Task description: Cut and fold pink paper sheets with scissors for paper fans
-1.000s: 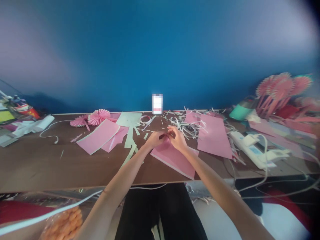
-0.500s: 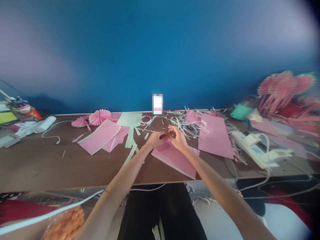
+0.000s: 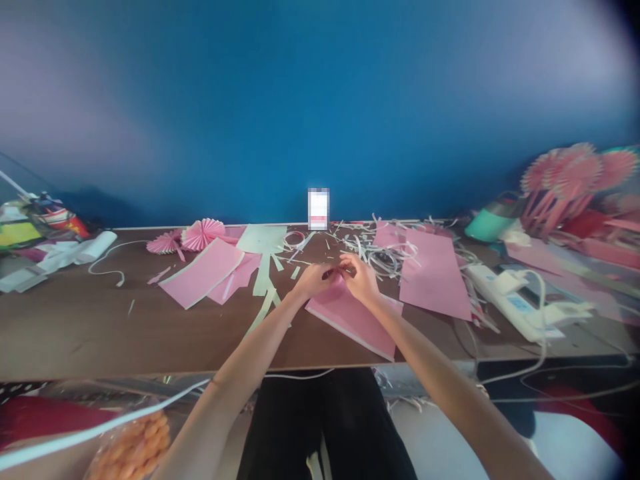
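A pink paper sheet (image 3: 353, 323) with a pale strip along its near edge lies in front of me on the brown table (image 3: 165, 337). At its far edge, which rises slightly, my left hand (image 3: 317, 279) is closed in a pinch on the paper. Close beside it on the right, my right hand (image 3: 362, 279) also pinches that edge, fingers curled. The fingertips nearly meet, and the hands partly hide what lies between them.
Several pink sheets (image 3: 200, 273) and pleated paper rosettes (image 3: 203, 233) lie left. Pale paper strips (image 3: 383, 260) litter the back. On the right are another pink sheet (image 3: 435, 273), a white power strip (image 3: 515, 307), a green container (image 3: 493, 219) and rosettes with tails (image 3: 575, 170).
The view has shifted slightly, so everything sits a little further right. Both hands stay at the sheet's far edge, with only small finger movement.
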{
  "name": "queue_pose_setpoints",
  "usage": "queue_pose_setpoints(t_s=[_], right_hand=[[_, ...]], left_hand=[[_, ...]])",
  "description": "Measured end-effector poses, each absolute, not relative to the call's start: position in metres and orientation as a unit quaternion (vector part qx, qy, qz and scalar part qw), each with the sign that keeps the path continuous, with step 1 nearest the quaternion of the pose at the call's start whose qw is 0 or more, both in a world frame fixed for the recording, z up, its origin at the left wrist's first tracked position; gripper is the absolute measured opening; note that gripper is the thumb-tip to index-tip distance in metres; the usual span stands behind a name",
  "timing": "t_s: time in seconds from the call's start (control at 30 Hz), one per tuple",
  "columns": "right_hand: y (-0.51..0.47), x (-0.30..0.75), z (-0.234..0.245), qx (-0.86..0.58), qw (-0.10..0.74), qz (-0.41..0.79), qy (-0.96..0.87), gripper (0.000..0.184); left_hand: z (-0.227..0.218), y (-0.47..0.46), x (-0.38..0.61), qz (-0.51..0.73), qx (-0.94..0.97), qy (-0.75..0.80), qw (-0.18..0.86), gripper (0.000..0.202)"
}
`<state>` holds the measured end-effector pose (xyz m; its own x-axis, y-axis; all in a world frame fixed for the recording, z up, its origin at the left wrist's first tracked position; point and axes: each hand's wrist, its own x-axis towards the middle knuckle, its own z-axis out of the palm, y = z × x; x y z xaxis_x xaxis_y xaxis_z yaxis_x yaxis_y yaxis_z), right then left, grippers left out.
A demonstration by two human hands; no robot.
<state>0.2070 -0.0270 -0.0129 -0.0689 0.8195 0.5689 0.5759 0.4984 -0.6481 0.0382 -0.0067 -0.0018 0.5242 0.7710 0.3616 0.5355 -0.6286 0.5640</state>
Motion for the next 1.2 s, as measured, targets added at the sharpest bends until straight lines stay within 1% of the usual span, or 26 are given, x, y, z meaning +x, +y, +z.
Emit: queue_pose_setpoints(t_s=[0.13, 0.33, 0.67, 0.97, 1.2], right_hand=[[-0.0267, 0.2081, -0.0134, -0.493, 0.475, 0.119, -0.719, 0.032], [-0.0242, 0.2086, -0.0145, -0.460, 0.479, 0.147, -0.733, 0.035], [-0.0209, 0.2098, -0.0183, -0.454, 0.482, 0.150, -0.734, 0.039], [-0.0223, 0.2097, -0.0164, -0.455, 0.474, 0.177, -0.733, 0.039], [-0.0212, 0.2093, -0.0182, -0.458, 0.471, 0.174, -0.734, 0.039]], left_hand=[[-0.0047, -0.0056, 0.0386, 0.301, 0.850, 0.386, 0.197, 0.026], [-0.0068, -0.0048, 0.0370, 0.284, 0.852, 0.399, 0.185, 0.025], [-0.0046, -0.0095, 0.0400, 0.279, 0.859, 0.405, 0.140, 0.024], [-0.0045, -0.0088, 0.0398, 0.280, 0.858, 0.402, 0.153, 0.024], [-0.0045, -0.0082, 0.0393, 0.287, 0.854, 0.401, 0.163, 0.023]])
